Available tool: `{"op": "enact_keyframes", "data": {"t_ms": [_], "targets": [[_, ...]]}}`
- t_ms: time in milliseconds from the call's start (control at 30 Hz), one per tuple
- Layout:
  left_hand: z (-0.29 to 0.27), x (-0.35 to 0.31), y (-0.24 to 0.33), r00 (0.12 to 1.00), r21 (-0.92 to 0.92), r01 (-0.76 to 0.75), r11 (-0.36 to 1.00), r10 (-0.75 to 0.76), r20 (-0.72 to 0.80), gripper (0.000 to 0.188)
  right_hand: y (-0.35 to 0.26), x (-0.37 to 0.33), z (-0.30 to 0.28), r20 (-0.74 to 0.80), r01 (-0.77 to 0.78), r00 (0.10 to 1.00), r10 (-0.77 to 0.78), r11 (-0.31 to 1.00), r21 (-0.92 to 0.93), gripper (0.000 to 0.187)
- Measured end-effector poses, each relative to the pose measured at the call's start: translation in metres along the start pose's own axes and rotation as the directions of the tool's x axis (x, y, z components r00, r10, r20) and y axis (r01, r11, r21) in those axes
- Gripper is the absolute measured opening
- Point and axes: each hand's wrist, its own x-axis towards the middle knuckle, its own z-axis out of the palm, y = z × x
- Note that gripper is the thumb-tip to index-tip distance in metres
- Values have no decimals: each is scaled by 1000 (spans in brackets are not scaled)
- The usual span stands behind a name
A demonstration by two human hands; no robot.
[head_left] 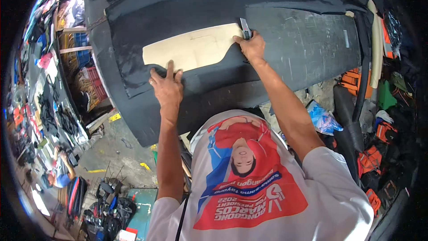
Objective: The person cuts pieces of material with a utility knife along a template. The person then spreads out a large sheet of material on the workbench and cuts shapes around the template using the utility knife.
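Note:
A long cream-coloured pattern piece (pixel 191 47) with a curved outline lies flat on black fabric (pixel 165 22) spread over a dark worktable (pixel 307 40). My left hand (pixel 168 85) rests with fingers apart at the piece's near edge, fingertips on the pattern and the fabric. At the pattern's right end, my right hand (pixel 252 47) is closed round a utility knife (pixel 245 29), its blade pointing away from me. The right thumb and fingers also touch the pattern's edge there. Most of the knife's handle is hidden in the hand.
A rolled cream sheet (pixel 376 44) stands beyond the table's right end. Orange-and-black items (pixel 370 158) and a blue plastic bag (pixel 322 118) lie at the right. Crates (pixel 96 82) stand under the left side. A person (pixel 61 172) sits at the lower left.

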Motion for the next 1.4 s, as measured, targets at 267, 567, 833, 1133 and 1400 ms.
{"op": "enact_keyframes", "data": {"t_ms": [267,567,833,1133,1400], "targets": [[-4,-1,3,1000,1,-18,1000,18,-7,49,-4,-47,-23,-182,521,833,-522,851,-57,30],[-4,-1,3,1000,11,-22,1000,22,-1,48,-18,-74,5,258,524,824,-505,852,-6,38],[-1,-1,2,999,13,19,1000,-20,45,49,-4,-68,-1,235,416,890,-390,906,-73,47],[-7,-2,-2,999,2,9,1000,-9,47,50,-5,-67,0,257,409,890,-378,909,-77,48],[-9,-2,-2,997,-15,19,1000,-18,71,60,-3,-69,1,255,428,884,-391,897,-108,48]]}}
